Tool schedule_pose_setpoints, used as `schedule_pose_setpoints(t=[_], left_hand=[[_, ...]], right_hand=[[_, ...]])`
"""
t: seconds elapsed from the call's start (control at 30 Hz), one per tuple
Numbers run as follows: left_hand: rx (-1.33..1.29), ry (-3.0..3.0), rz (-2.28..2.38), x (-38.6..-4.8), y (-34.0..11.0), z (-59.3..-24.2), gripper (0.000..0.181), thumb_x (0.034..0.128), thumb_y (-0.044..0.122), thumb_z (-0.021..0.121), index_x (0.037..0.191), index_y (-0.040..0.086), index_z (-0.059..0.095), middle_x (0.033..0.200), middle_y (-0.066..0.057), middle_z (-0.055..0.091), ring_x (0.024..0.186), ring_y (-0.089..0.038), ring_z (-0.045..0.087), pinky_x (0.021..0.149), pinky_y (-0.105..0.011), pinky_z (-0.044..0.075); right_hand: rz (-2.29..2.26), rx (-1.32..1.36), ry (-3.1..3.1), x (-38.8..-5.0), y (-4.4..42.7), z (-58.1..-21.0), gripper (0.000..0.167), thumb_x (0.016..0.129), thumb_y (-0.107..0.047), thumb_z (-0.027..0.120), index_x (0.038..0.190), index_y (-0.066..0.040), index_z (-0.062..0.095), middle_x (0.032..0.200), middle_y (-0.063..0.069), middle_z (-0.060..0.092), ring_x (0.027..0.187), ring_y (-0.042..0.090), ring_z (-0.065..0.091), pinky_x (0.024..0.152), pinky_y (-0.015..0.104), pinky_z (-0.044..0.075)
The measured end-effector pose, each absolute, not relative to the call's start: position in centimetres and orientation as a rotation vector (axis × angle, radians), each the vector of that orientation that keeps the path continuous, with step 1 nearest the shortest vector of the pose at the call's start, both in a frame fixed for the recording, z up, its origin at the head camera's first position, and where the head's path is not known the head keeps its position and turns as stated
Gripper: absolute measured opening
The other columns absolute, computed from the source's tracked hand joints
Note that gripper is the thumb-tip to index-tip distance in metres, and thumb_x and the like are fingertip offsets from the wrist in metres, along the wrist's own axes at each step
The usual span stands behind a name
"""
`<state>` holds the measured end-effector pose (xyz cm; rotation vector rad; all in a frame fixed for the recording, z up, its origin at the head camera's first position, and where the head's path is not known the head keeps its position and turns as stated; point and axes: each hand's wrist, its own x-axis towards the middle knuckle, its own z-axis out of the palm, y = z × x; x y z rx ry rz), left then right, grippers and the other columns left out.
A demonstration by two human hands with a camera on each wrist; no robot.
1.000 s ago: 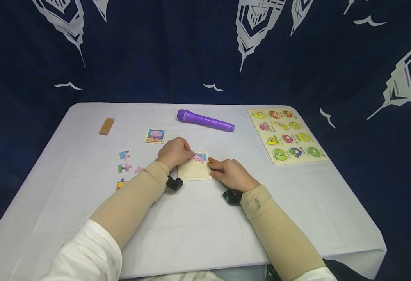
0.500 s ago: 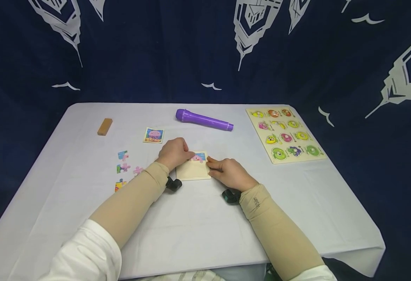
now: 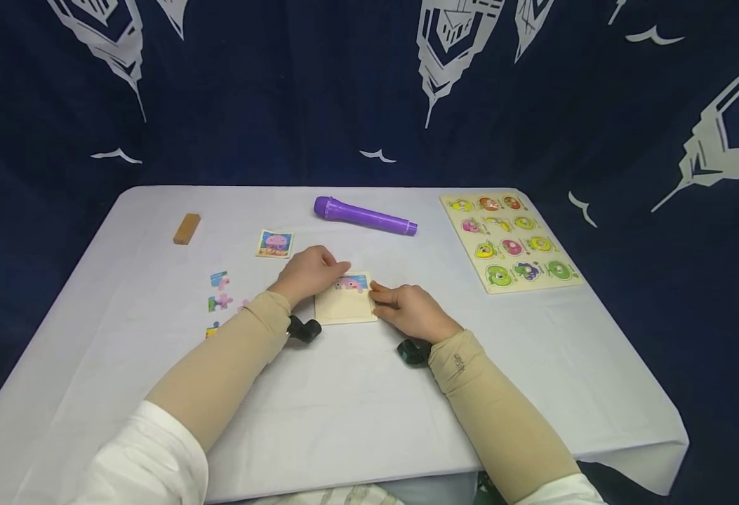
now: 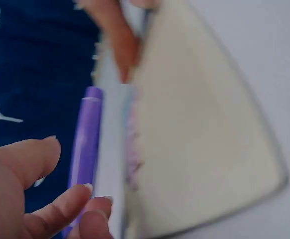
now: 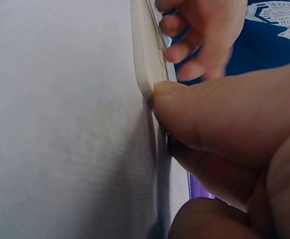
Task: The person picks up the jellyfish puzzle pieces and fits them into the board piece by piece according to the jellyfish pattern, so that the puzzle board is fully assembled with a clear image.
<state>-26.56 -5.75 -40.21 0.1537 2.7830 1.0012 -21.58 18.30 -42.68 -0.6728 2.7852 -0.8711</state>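
Note:
A square, pale wooden puzzle board (image 3: 344, 308) lies on the white table, with pink-and-blue jigsaw pieces (image 3: 355, 283) set along its far edge. My right hand (image 3: 412, 310) pinches the board's right edge between thumb and fingers; in the right wrist view the thumb (image 5: 200, 112) presses on the rim near a corner. Just over the board's far left corner hovers my left hand (image 3: 311, 275), holding nothing. Its thumb and fingers stand apart in the left wrist view, beside the blurred board (image 4: 195, 129). Loose jigsaw pieces (image 3: 220, 302) lie to the left, some partly behind the left forearm.
Behind the left hand lies a small picture card (image 3: 275, 244) with a pink figure. A purple toy microphone (image 3: 365, 216) rests at the back, a brown wooden block (image 3: 187, 229) at the back left. A fruit-picture board (image 3: 511, 242) occupies the right side.
My left hand has let go of a jigsaw piece at the board's far edge and drawn slightly left and up. More of the pink picture shows. The right hand keeps its hold.

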Motion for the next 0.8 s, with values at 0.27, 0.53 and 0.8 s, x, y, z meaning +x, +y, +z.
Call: schedule_pose_setpoints(t=[0.27,0.53,0.8], left_hand=[[0.049,2.881,1.242,-23.7,-15.2,-37.1,0.049,0.0996,0.052,0.058,0.120,0.008,0.065,0.111,-0.014,0.068,0.095,-0.028,0.060,0.080,-0.039,0.046],[-0.306,2.967,1.273,-20.6,-23.8,-40.5,0.053,0.1018,0.050,0.054,0.125,0.003,0.063,0.103,-0.013,0.062,0.085,-0.023,0.055,0.067,-0.032,0.044],[-0.258,3.088,1.108,-20.8,-24.3,-43.6,0.050,0.0987,0.047,0.063,0.124,0.004,0.064,0.103,-0.015,0.067,0.087,-0.029,0.061,0.067,-0.034,0.042]], right_hand=[[-0.878,-0.660,2.790,-21.4,18.1,-42.7,0.041,0.098,-0.021,0.071,0.137,-0.008,0.064,0.149,0.003,0.054,0.139,0.028,0.050,0.113,0.044,0.043],[-0.864,-0.654,2.786,-21.8,17.8,-42.4,0.041,0.098,-0.020,0.071,0.136,-0.006,0.065,0.149,0.003,0.054,0.139,0.027,0.051,0.114,0.044,0.042],[-0.892,-0.653,2.781,-21.5,18.0,-42.5,0.040,0.098,-0.020,0.071,0.136,-0.007,0.065,0.149,0.004,0.055,0.140,0.028,0.050,0.114,0.046,0.042]])
